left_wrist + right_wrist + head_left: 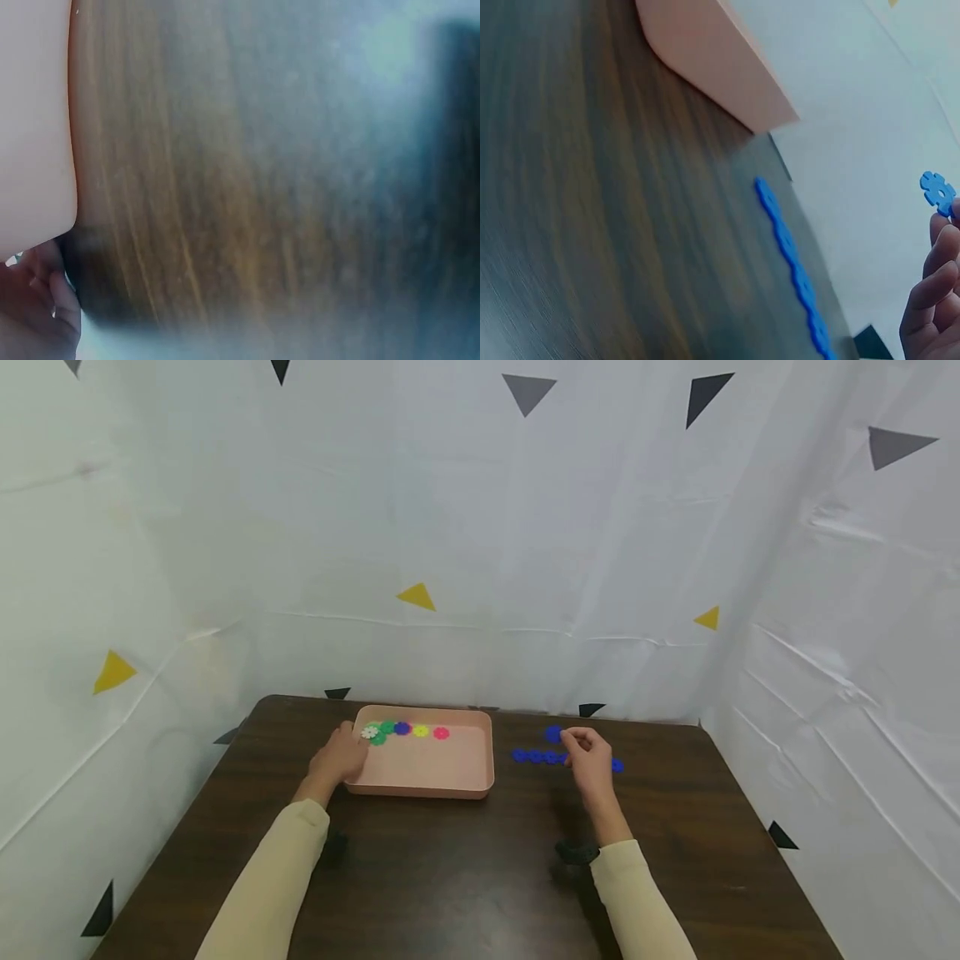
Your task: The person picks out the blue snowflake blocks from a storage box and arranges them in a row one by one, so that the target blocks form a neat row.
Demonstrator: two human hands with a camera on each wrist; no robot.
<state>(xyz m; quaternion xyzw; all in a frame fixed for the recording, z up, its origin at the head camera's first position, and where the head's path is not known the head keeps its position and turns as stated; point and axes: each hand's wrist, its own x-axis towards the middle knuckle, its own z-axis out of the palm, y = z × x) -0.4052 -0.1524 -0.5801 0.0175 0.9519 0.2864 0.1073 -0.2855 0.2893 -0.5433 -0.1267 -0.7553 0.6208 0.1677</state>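
In the head view, my left hand [339, 758] is at the left rim of a shallow pink tray [431, 787], its fingers bent over the edge. Small flower-shaped discs lie in the tray near it: a white disc [370, 732], green ones, a purple disc [402, 728], a yellow disc [421, 731] and a pink disc [441, 733]. My right hand [590, 762] pinches a blue flower-shaped disc [937, 192] between thumb and fingertips, raised above the table. Beneath it runs a row of joined blue discs [791, 259], partly hidden by this hand in the head view.
The dark wooden table [450, 877] meets a white curtain [480, 527] with printed triangles at the back and sides. A dark band [576, 853] shows at my right wrist.
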